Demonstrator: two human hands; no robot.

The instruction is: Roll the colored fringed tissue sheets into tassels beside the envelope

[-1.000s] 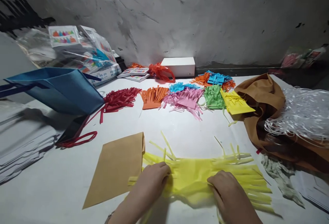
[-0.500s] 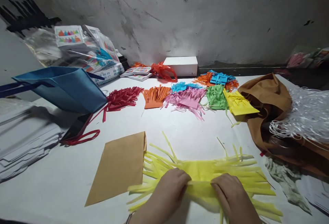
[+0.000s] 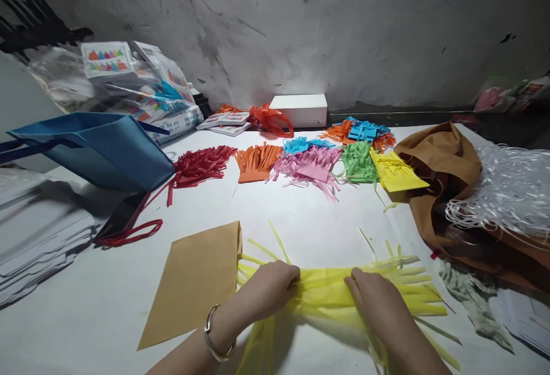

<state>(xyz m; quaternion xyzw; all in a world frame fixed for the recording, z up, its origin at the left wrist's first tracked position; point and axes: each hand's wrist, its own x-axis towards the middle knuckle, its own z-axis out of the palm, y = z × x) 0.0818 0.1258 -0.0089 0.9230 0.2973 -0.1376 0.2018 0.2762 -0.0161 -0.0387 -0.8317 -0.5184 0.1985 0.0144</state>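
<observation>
A sheet of yellow tissue paper (image 3: 326, 293), cut into fringe strips at both ends, lies across the front of the table. My left hand (image 3: 275, 286) is closed on its left part, the fingers curled into the sheet. On the right part, my right hand (image 3: 372, 295) pinches the same sheet, thumb and fingers partly hidden by the hand itself. Between the hands the paper is folded and bunched, and its near portion hangs toward me. A brown paper envelope (image 3: 195, 277) lies flat just left of the fringe.
Fringed bundles in red (image 3: 204, 164), orange (image 3: 256, 163), pink (image 3: 318, 163), green (image 3: 360, 161) and yellow (image 3: 397, 170) form a row behind. A blue bag (image 3: 98, 148) stands left. Brown cloth (image 3: 438, 154) and white cord (image 3: 507, 191) lie right. A white box (image 3: 298, 111) sits by the wall.
Both hands have moved away from me, the left also slightly leftward, gathering the yellow sheet. Its left fringe strips now hang toward me. The view has shifted slightly.
</observation>
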